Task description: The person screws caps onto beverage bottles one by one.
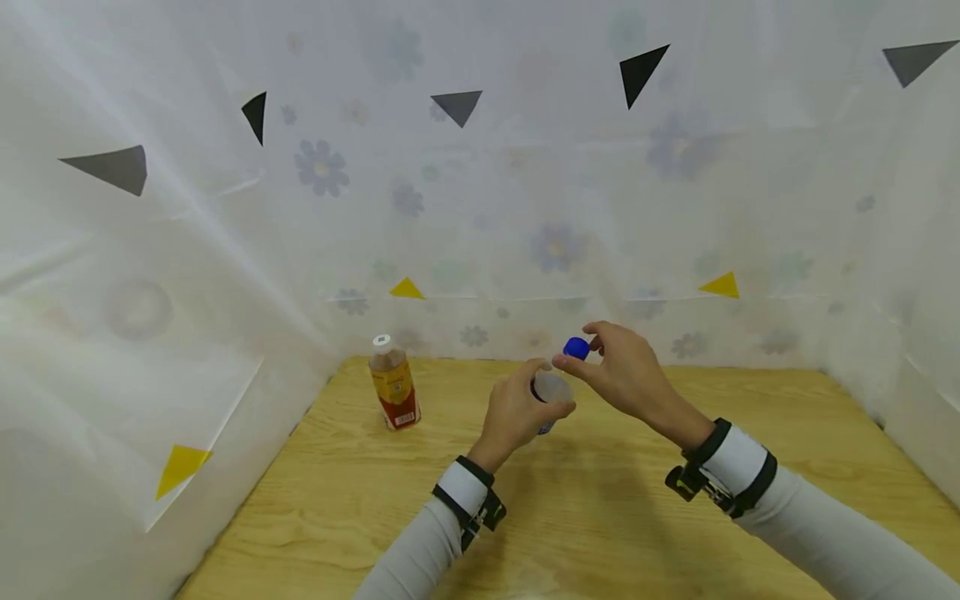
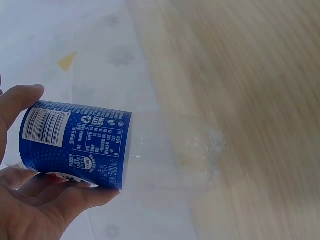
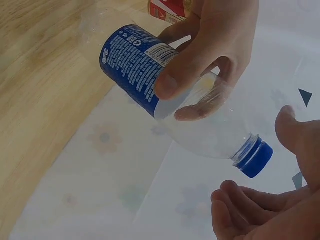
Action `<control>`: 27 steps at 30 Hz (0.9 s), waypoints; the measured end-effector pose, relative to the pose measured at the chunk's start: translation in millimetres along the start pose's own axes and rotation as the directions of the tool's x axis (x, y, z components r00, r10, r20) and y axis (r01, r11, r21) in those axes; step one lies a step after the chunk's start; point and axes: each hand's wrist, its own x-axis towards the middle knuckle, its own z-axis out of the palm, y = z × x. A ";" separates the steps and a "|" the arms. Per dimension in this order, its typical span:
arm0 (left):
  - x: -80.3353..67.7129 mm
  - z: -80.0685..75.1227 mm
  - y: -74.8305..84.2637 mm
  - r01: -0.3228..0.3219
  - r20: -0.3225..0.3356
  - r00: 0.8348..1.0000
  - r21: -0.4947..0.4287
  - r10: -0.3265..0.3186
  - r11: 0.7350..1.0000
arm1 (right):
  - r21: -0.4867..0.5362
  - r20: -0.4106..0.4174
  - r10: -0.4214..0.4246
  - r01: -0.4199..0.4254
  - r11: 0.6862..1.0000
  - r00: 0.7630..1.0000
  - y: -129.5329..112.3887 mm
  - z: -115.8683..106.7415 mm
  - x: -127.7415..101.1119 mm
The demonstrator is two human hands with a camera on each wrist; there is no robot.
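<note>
Here left hand (image 1: 517, 412) grips bottle (image 3: 165, 95), right-hand fingers (image 1: 600, 342) around blue cap (image 1: 576, 348)

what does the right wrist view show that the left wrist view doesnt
Only the right wrist view shows the blue cap on the bottle's neck, the right hand with its fingers spread near that cap but not touching it, and a corner of the second bottle on the table. Only the left wrist view shows the barcode and the yellow triangle on the cloth. Both show the left hand holding the clear bottle by its blue label, over the wooden table.
</note>
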 end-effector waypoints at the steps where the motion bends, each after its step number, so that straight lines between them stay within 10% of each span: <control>1: -0.4 0.6 -0.3 -0.005 -0.001 1.000 -0.001 0.005 1.000 | -0.002 0.005 -0.004 0.004 1.000 1.000 -0.7 -0.4 -1.0; 10: -1.3 1.1 1.0 -0.020 -0.015 1.000 0.043 0.020 0.999 | 0.016 0.002 -0.138 0.138 0.990 0.990 -8.6 -2.2 -8.0; 27: 0.0 2.6 -4.7 -0.034 -0.017 0.999 0.038 0.034 0.999 | 0.078 -0.040 -0.135 0.138 0.987 0.990 -4.9 3.1 -9.6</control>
